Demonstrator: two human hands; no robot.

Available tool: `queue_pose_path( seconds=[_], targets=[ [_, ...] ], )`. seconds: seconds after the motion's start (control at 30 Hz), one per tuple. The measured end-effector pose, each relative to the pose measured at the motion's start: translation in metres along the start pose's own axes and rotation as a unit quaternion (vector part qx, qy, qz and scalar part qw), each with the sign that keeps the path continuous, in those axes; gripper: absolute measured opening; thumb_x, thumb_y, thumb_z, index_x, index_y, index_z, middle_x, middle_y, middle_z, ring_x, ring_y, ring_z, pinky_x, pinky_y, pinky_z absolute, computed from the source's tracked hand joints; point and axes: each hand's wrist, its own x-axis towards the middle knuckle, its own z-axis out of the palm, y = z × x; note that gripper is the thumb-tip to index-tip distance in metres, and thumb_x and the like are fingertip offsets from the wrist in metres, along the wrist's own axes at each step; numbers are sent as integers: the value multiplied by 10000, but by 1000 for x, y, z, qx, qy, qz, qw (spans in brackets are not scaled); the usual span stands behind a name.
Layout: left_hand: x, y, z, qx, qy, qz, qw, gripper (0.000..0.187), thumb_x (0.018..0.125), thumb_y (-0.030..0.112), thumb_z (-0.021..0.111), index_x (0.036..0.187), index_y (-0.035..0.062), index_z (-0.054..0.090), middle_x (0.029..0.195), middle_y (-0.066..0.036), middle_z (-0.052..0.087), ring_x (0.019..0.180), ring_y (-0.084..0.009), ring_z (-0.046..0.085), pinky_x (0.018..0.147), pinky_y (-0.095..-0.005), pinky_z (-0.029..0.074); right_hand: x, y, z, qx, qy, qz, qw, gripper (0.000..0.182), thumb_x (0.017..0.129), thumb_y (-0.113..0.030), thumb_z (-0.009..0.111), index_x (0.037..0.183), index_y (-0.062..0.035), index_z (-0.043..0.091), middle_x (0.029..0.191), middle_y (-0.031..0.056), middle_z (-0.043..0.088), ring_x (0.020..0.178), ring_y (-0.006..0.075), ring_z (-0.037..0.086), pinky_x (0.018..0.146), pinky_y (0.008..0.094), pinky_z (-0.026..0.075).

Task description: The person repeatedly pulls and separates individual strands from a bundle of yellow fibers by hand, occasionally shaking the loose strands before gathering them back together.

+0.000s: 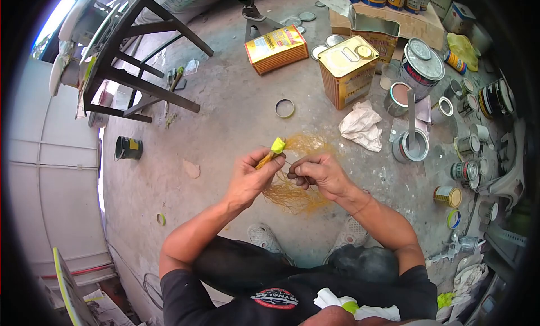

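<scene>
My left hand [251, 177] is closed around a bundle of thin yellow-brown fibres, with a neon-yellow wrapped end [278, 145] sticking up past the thumb. Long loose strands [295, 198] fan out in a tangle below and behind both hands, over the concrete floor. To the right of the bundle, my right hand [323, 174] is pinched shut, its fingertips dark and close to the strands. What lies between those fingertips is too small to make out.
Thinner cans [350, 73] stand ahead, one [275, 49] on its side. A crumpled white cloth [361, 126] lies right of my hands, near an open paint can [410, 145] with a stirring stick. Several more cans line the right side. A dark metal stand [143, 81] is at left.
</scene>
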Motion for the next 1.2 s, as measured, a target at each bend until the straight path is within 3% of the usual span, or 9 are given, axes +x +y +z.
queue_pose_path(
  seconds=[0.27,0.43,0.5,0.57,0.63,0.7,0.77,0.9,1.2],
  targets=[
    [12,48,-107,-193,295,243,904,147,885,107,621,1016,43,604,806,28,547,614,-42,452,497,-189,349,-4,36,-32,-59,139,-43,988,204,801,-105,579,886,44,689,764,77,668,606,112,578,555,245,469],
    [6,38,-205,-257,393,293,833,122,904,120,612,996,45,582,810,12,539,659,-66,480,526,-198,385,-9,62,-70,-422,250,-91,867,213,760,-186,586,832,-31,712,653,145,642,587,185,631,573,303,477],
    [-1,35,-240,-262,407,325,813,100,927,150,596,950,60,560,786,7,519,655,-77,476,553,-211,403,-9,93,-112,-484,294,-131,814,204,786,-161,575,834,-15,709,557,78,601,533,118,589,523,283,447],
    [-14,33,-271,-299,363,339,814,99,930,160,593,930,71,550,778,10,513,651,-82,478,562,-216,408,-18,114,-166,-556,346,-106,748,235,796,-188,580,848,1,709,547,67,607,541,126,598,529,292,450],
    [-21,41,-245,-269,364,346,822,95,924,148,599,954,62,569,800,6,543,664,-80,495,563,-212,410,-22,103,-187,-520,368,-94,765,250,808,-198,582,863,13,705,580,71,626,569,131,607,550,290,456],
    [-19,53,-175,-140,320,223,910,123,906,147,624,972,49,591,833,-1,575,668,-74,507,561,-208,406,-21,88,-174,-479,391,-73,783,266,820,-207,584,877,25,701,613,75,645,596,136,616,571,288,462],
    [-9,44,-139,-105,216,159,958,158,874,134,664,985,36,610,841,1,591,657,-67,509,560,-205,401,-11,37,-116,-409,334,-151,835,248,808,-215,634,864,16,703,722,158,679,676,266,661,648,323,491],
    [8,23,-79,-47,30,76,996,166,838,110,709,958,32,627,775,25,588,647,-59,501,575,-202,402,-8,-27,-14,-435,170,-348,813,255,848,-194,647,1003,7,669,911,157,688,803,248,666,742,329,507],
    [-6,29,-28,26,-17,42,999,263,825,122,723,1042,13,622,839,4,620,700,-61,533,599,-220,425,-2,-32,25,-365,-10,-253,896,222,906,-134,570,1049,18,643,897,124,683,829,217,663,747,313,507]
  ],
)
